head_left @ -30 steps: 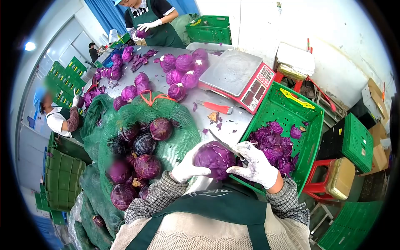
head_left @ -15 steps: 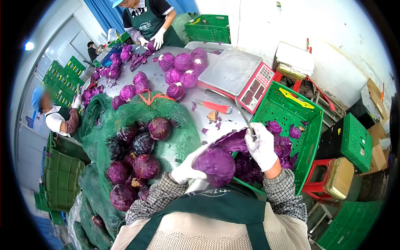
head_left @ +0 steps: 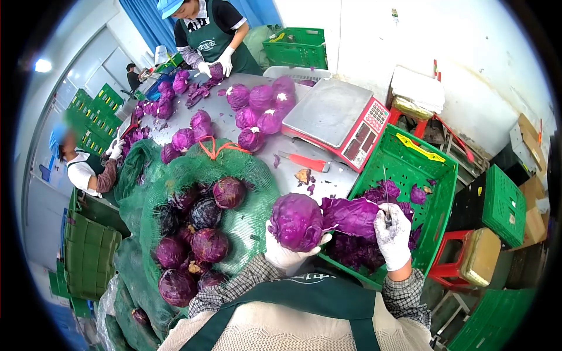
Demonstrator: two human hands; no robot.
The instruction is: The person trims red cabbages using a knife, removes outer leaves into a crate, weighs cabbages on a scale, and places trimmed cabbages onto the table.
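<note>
My left hand [head_left: 283, 253], in a white glove, cups a purple cabbage [head_left: 297, 220] from below. My gloved right hand [head_left: 394, 240] is closed around a knife [head_left: 388, 218] whose thin blade points up and away. A loose purple outer leaf [head_left: 350, 216] stretches between the cabbage and my right hand, which seems to pinch its far end. Both hands are close to the green crate [head_left: 436, 175], the right one above it. Torn cabbage leaves [head_left: 354, 251] lie inside the crate.
A green mesh sack [head_left: 257, 181] of cabbages stands at left. Behind are a scale [head_left: 331, 111], an orange-handled knife [head_left: 307, 162] and several trimmed cabbages [head_left: 261, 97]. A co-worker [head_left: 213, 44] handles a cabbage across the table; another person [head_left: 85, 167] is at left.
The right hand has moved right and down, drawing the leaf out from the cabbage. The left hand has raised the cabbage slightly and turned beneath it.
</note>
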